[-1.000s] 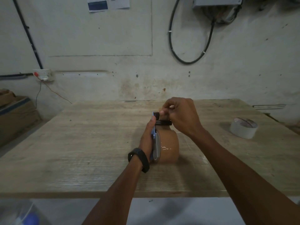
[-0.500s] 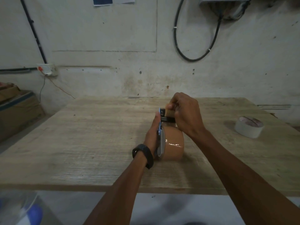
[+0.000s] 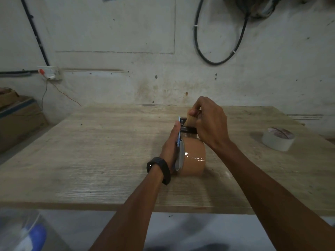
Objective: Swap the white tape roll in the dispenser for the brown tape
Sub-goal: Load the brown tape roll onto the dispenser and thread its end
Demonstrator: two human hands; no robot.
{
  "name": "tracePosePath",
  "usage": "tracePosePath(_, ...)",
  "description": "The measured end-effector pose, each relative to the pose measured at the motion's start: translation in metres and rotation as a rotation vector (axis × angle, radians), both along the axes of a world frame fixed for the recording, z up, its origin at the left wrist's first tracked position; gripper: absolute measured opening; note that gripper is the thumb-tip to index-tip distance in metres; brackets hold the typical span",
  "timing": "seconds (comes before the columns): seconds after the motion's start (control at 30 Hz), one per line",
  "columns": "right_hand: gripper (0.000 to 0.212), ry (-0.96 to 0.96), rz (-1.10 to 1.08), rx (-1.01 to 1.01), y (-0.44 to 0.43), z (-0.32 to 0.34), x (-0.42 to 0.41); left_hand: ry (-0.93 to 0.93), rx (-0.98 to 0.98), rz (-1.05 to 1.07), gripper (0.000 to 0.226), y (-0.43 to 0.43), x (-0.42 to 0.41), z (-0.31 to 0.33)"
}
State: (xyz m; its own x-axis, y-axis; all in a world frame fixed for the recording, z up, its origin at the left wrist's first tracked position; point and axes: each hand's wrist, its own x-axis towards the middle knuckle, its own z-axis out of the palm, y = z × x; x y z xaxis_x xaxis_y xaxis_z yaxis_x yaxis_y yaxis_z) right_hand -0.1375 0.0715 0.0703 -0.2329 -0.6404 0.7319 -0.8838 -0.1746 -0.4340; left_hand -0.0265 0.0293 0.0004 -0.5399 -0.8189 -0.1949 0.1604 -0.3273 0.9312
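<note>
The brown tape (image 3: 194, 160) sits in the dispenser (image 3: 179, 140) between both hands, its axle running left to right. The right hand (image 3: 210, 124) pinches the tape's free end (image 3: 191, 120) just beyond the roll; the left hand (image 3: 171, 144) grips the dispenser. The white roll (image 3: 278, 141) lies well right.

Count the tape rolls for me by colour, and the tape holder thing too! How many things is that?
Brown tape roll: 1, sitting in the dispenser
White tape roll: 1, lying alone on the table
Tape dispenser: 1, held in the left hand
Total: 3
</note>
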Motion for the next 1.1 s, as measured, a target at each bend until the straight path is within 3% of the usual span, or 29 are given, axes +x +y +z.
tracePosePath(0.4,0.016,0.021,0.042,-0.096,-0.003,-0.004,-0.003,0.0,-0.02,0.036,0.089,-0.003,0.001,0.0)
tracePosePath(0.47,0.015,0.031,0.047,-0.125,-0.002,-0.004,-0.004,0.001,-0.035,0.048,0.076,-0.003,0.0,0.0)
tracePosePath(0.57,0.005,0.046,0.078,-0.198,0.0,-0.003,-0.002,0.001,-0.017,0.05,0.077,-0.005,0.0,-0.002)
tracePosePath(0.63,0.02,0.04,0.094,-0.223,0.001,-0.001,-0.002,-0.008,-0.038,0.023,0.076,-0.005,0.001,-0.002)
tracePosePath(0.73,0.016,0.041,0.072,-0.175,0.0,0.003,-0.005,-0.004,-0.072,0.01,0.063,-0.004,0.0,-0.001)
tracePosePath(0.83,0.012,0.008,0.07,-0.076,-0.002,0.007,-0.007,0.026,-0.066,-0.009,0.068,-0.003,0.003,-0.003)
tracePosePath(1.0,0.014,-0.297,0.15,0.105,-0.001,0.019,-0.021,0.081,-0.076,-0.047,0.094,-0.007,0.003,-0.006)
tracePosePath(1.1,0.014,-0.244,0.167,0.141,0.007,0.022,-0.025,0.115,-0.02,-0.076,0.079,-0.009,0.002,-0.01)
